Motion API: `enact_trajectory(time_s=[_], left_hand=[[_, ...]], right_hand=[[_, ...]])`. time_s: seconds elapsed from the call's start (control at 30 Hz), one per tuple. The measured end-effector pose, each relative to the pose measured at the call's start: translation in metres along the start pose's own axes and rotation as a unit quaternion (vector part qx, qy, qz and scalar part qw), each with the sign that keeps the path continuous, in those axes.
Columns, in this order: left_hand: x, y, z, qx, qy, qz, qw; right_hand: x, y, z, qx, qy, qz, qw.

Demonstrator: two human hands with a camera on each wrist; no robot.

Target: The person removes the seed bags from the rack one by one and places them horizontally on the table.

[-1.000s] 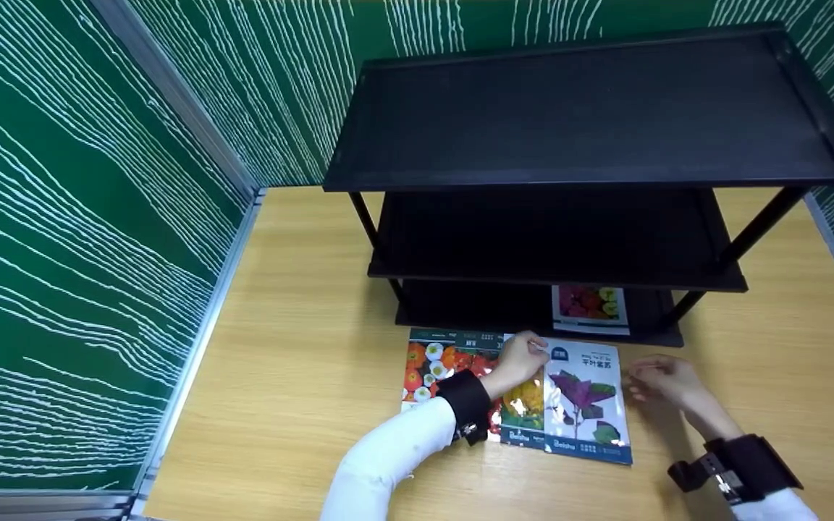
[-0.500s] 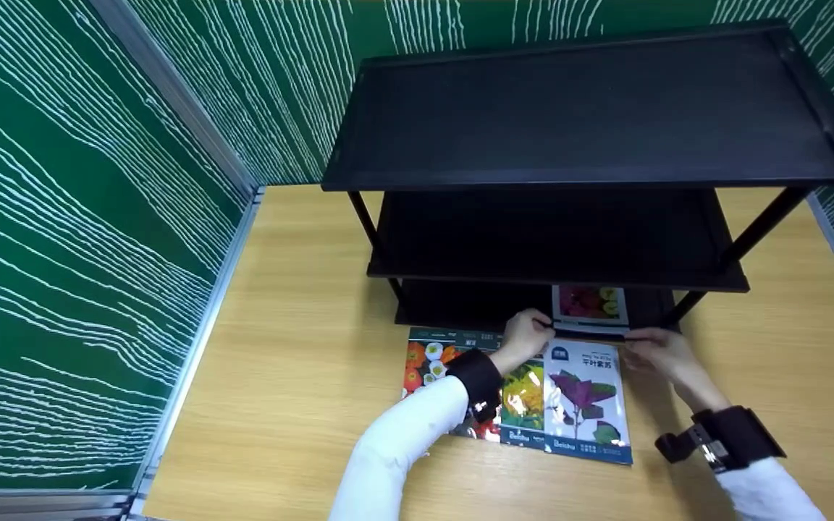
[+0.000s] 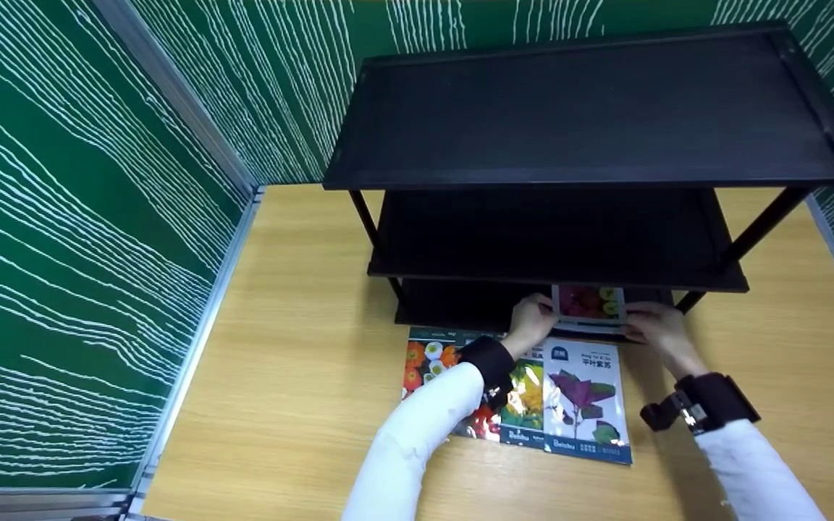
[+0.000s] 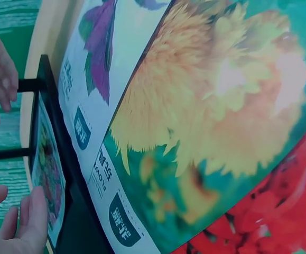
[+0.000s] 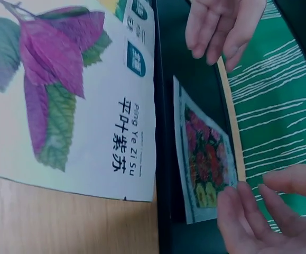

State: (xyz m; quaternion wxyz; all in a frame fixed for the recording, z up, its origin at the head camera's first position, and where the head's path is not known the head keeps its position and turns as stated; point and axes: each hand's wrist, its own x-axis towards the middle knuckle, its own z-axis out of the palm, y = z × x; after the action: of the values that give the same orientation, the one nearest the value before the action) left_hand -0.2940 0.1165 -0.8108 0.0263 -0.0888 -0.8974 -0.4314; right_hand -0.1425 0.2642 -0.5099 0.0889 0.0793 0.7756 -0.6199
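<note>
A small seed packet [image 3: 589, 304] with a picture of colourful flowers lies on the bottom shelf of the black rack. At its left edge in the head view is my left hand [image 3: 533, 318], its fingers loosely bent. My right hand [image 3: 657, 329] is at the packet's right edge. In the right wrist view the right fingertips [image 5: 229, 201] overlap the corner of the packet [image 5: 205, 164], while the left hand [image 5: 224, 24] is apart from it. The left wrist view has my left hand [image 4: 15, 222] beside the packet [image 4: 49, 169]; neither hand visibly grips it.
The black three-tier rack [image 3: 591, 116] stands before me; its middle shelf [image 3: 554, 231] overhangs the hands. In front, large overlapping packets lie on the wooden table [image 3: 301, 347]: purple-leaf [image 3: 583, 398], yellow-flower [image 3: 523, 398] and others. Green panels [image 3: 62, 253] enclose the back and sides.
Both hands have moved forward from the large packets, past the bottom shelf's front edge, to the two sides of the small seed packet. The packets look unmoved.
</note>
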Motion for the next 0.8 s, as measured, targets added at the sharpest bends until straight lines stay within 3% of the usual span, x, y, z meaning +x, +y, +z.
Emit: enact_trajectory(time_s=[0.07,0.13,0.2,0.23,0.3,0.43,0.47,0.53,0.57,0.6,0.7,0.77,0.8], left_hand=[[0.016,-0.030,0.032,0.005,0.011,0.009,0.9999],[0.025,-0.042,0.046,0.015,0.022,0.021,0.9994],[0.022,-0.031,0.035,0.020,0.019,0.014,0.9995],[0.018,-0.020,0.024,0.027,0.017,0.012,0.9994],[0.003,0.021,-0.017,0.025,0.006,-0.008,0.9996],[-0.007,0.055,-0.051,0.027,-0.015,-0.039,0.9988],[-0.009,0.060,-0.056,0.026,-0.019,-0.046,0.9984],[-0.006,0.053,-0.048,0.028,-0.018,-0.042,0.9986],[-0.010,0.063,-0.057,0.021,-0.025,-0.056,0.9979],[-0.010,0.064,-0.056,0.020,-0.024,-0.060,0.9977],[0.003,0.041,-0.027,-0.010,-0.025,-0.084,0.9961],[0.018,0.012,0.007,-0.036,-0.025,-0.117,0.9922],[0.025,-0.004,0.024,-0.048,-0.014,-0.111,0.9926]], right_hand=[[0.005,0.002,0.000,-0.007,0.014,0.005,0.9999],[0.009,0.004,0.000,-0.012,0.022,0.011,0.9996],[0.012,0.005,0.000,-0.018,0.028,0.016,0.9993],[0.014,0.006,0.000,-0.023,0.031,0.016,0.9991],[0.018,0.009,0.000,-0.037,0.038,0.012,0.9985],[0.025,0.015,0.001,-0.036,0.059,0.012,0.9976],[0.027,0.016,0.001,-0.032,0.065,0.016,0.9972],[0.031,0.019,0.002,-0.023,0.075,0.027,0.9965],[0.032,0.019,0.002,-0.020,0.082,0.033,0.9959],[0.034,0.020,0.002,-0.027,0.084,0.037,0.9954],[0.037,0.024,0.000,-0.051,0.091,0.046,0.9935],[0.039,0.028,-0.001,-0.059,0.093,0.044,0.9930],[0.040,0.030,-0.001,-0.056,0.094,0.045,0.9929]])
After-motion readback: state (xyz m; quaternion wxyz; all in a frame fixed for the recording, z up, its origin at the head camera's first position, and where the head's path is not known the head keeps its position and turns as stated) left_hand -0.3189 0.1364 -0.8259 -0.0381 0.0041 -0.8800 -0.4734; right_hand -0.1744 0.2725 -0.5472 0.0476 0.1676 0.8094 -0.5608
